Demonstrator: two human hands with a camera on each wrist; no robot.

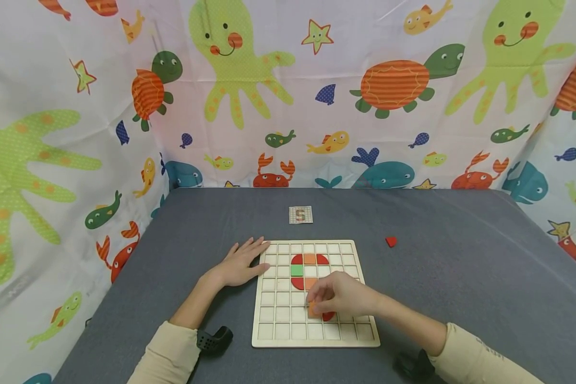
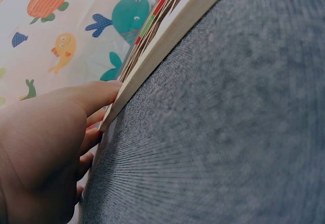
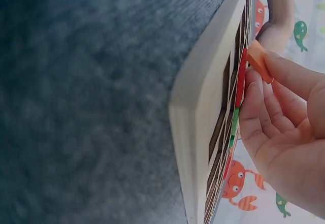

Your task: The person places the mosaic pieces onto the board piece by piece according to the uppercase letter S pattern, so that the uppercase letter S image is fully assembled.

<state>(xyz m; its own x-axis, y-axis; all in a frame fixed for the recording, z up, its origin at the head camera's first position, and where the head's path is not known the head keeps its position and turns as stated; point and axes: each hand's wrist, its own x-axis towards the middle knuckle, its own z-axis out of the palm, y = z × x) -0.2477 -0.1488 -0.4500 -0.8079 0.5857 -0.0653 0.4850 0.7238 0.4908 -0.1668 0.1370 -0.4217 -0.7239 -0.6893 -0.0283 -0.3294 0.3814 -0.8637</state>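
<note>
A pale wooden grid board (image 1: 282,332) lies on the grey table. My left hand (image 1: 237,266) rests at its upper left edge, fingers spread and straight; in the left wrist view the thumb touches the board's rim. Over the lower middle squares, my right hand (image 1: 343,296) pinches an orange square tile (image 3: 260,61) between thumb and fingers, tilted close over the board. Just beside it a red rounded piece (image 1: 328,316) is partly hidden by the hand. Farther up the board sit a green square (image 1: 296,270), orange squares (image 1: 309,259) and red rounded corner pieces (image 1: 297,283).
Behind the board lies a small card (image 1: 300,215) with a gridded figure like an S or 5. A loose red piece (image 1: 391,241) is on the table to the right. A curtain (image 1: 336,160) printed with sea animals surrounds the table's back and sides.
</note>
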